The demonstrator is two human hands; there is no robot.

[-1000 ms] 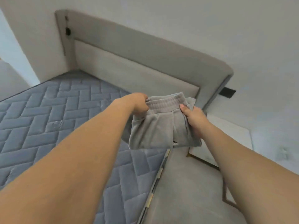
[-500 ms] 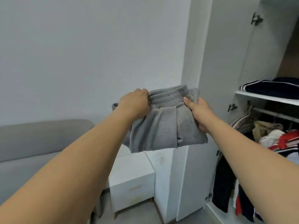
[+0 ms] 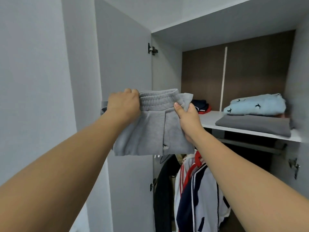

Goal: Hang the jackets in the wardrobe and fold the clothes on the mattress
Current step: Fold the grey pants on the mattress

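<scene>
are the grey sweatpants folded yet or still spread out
Folded. The grey sweatpants form a compact layered bundle, waistband on top, gripped at each side by the left hand and right hand in front of the open wardrobe.

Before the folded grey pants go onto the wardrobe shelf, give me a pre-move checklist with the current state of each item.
1. Both hands hold the pants: ok. Left hand and right hand grip the grey pants at the waistband.
2. Pants folded: ok, a compact bundle.
3. Door open: ok.
4. Free space on the shelf: ok, a bare patch lies between the dark clothes at the back and the grey stack under the blue top.
5. Pants raised above shelf level: cannot tell.
6. Hanging jackets out of the way: ok, they are below the shelf.
</scene>
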